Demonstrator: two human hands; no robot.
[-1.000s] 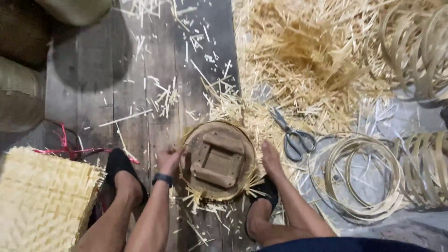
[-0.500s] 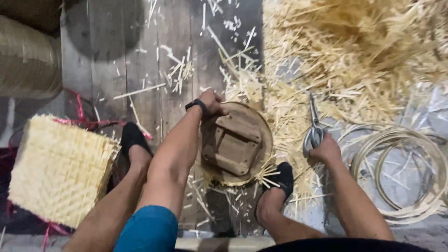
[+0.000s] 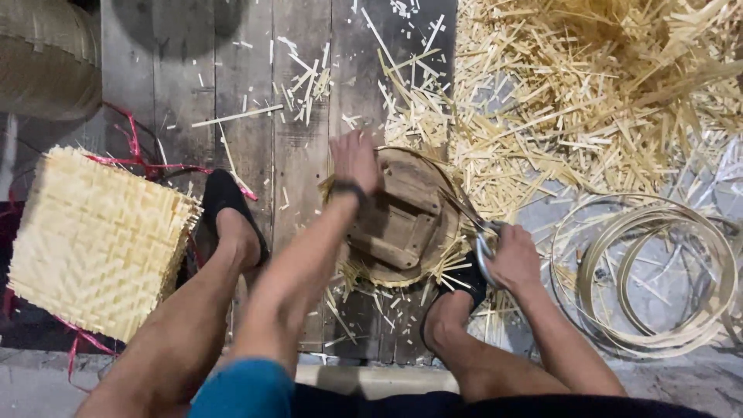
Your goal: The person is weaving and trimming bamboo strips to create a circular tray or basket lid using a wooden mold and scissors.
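A round woven bamboo piece with a wooden block mould (image 3: 402, 220) lies on the plank floor between my feet. My left hand (image 3: 354, 161) presses on its upper left edge, a dark band on the wrist. My right hand (image 3: 512, 258) grips metal scissors (image 3: 481, 241) whose blades point up-left along the piece's right rim, where bamboo strip ends stick out.
A stack of square woven bamboo mats (image 3: 97, 240) lies at the left beside red strings (image 3: 135, 147). A heap of bamboo offcuts (image 3: 588, 85) fills the upper right. Coiled bamboo hoops (image 3: 646, 279) lie at the right. A woven basket (image 3: 46, 62) stands top left.
My right hand went to the scissors on the floor, picked them up and brought them to the round piece's right rim. My left hand shifted onto the piece's upper edge.
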